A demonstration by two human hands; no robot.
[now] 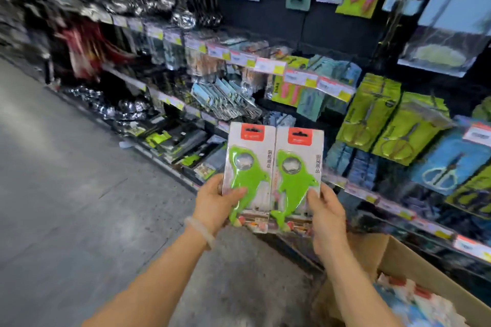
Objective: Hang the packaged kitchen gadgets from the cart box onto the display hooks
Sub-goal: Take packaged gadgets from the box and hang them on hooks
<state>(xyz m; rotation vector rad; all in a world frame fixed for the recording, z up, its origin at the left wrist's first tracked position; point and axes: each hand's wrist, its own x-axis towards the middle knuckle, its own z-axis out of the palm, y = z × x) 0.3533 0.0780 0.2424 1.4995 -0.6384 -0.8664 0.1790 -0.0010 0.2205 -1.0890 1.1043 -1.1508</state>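
Two green dolphin-shaped gadget packs held side by side before display shelves: my left hand (212,200) grips left pack (248,175), right hand (328,216) grips right pack (296,180); cardboard box (403,263) lower right.

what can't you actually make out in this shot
- Head view, shelf goods at upper left: smeared by motion blur, types unreadable.
- Price tags: print too blurred to read.
- Cardboard box: cut off by the bottom-right edge; contents blurred.
- Lower parts of the two green dolphin packages: covered by the left hand and right hand.
- Free display hooks: hidden behind hanging stock.
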